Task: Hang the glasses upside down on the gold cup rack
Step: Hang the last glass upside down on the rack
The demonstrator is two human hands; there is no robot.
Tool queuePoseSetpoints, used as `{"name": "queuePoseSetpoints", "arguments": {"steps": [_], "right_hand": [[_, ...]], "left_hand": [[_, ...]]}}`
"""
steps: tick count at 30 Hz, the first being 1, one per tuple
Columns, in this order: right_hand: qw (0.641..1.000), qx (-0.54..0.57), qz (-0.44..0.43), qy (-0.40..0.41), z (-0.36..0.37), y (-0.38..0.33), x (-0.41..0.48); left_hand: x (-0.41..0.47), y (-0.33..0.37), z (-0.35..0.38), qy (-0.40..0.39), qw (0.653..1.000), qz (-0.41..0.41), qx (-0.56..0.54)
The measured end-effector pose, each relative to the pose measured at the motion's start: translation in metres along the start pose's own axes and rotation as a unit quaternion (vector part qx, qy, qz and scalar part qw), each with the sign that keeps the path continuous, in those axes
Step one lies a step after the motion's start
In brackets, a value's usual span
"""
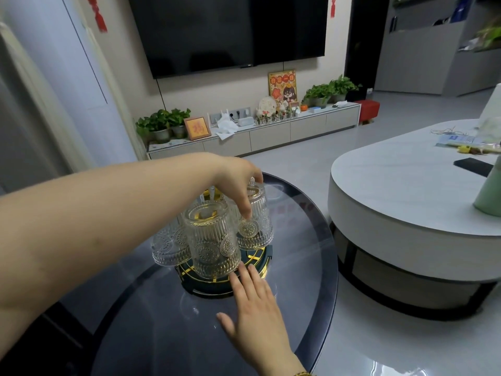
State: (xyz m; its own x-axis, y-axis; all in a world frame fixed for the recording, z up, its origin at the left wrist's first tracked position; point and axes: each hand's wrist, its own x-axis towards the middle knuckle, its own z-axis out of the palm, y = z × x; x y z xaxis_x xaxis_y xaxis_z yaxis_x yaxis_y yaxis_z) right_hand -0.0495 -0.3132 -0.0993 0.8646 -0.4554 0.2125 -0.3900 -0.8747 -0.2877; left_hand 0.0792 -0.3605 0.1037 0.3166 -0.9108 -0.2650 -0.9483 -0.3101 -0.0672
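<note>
From the head camera, a round dark glass tabletop point(151, 321) carries the gold cup rack point(252, 263), which stands on a dark green round base trimmed in gold. Three ribbed, embossed glasses show on it, all upside down with their mouths down toward the base: the nearest glass point(210, 240) at the front, a left glass point(168, 248) partly hidden behind it, and a right glass point(256, 218) at the far side.

The left hand point(238, 177) reaches in over the rack from the left, its fingers curled down around the top of the right glass, thumb pressed on its side wall. The right hand point(254, 308) lies flat and spread on the tabletop, holding nothing, its fingertips point(245, 270) touching the rack's base just beside the rim of the nearest glass.

To the right, well apart, stands a white oval coffee table point(406, 185).
</note>
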Motion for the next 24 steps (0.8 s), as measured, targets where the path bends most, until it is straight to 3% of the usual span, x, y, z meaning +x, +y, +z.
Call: {"name": "queuePoseSetpoints", "arguments": {"steps": [3, 7, 11, 16, 21, 24], "right_hand": [[0.999, -0.010, 0.008, 0.043, -0.005, -0.006, -0.001], [0.999, 0.043, -0.012, 0.000, 0.000, -0.001, 0.001], [0.997, 0.079, -0.023, 0.011, 0.008, 0.006, 0.003], [0.996, 0.084, -0.026, 0.015, 0.007, 0.001, -0.001], [0.996, 0.087, -0.001, 0.005, 0.002, -0.002, -0.007], [0.999, 0.033, -0.002, 0.022, 0.000, -0.011, -0.014]], "left_hand": [[-0.001, -0.003, 0.000, 0.002, 1.000, -0.001, 0.000], [-0.005, -0.006, -0.001, 0.011, 1.000, -0.008, 0.011], [-0.024, -0.008, -0.005, 0.122, 0.992, 0.008, -0.018], [-0.088, -0.024, 0.014, 0.309, 0.946, 0.003, -0.095], [-0.164, -0.056, 0.085, 0.371, 0.903, -0.074, -0.204], [-0.200, -0.075, 0.150, 0.360, 0.872, -0.173, -0.284]]}}
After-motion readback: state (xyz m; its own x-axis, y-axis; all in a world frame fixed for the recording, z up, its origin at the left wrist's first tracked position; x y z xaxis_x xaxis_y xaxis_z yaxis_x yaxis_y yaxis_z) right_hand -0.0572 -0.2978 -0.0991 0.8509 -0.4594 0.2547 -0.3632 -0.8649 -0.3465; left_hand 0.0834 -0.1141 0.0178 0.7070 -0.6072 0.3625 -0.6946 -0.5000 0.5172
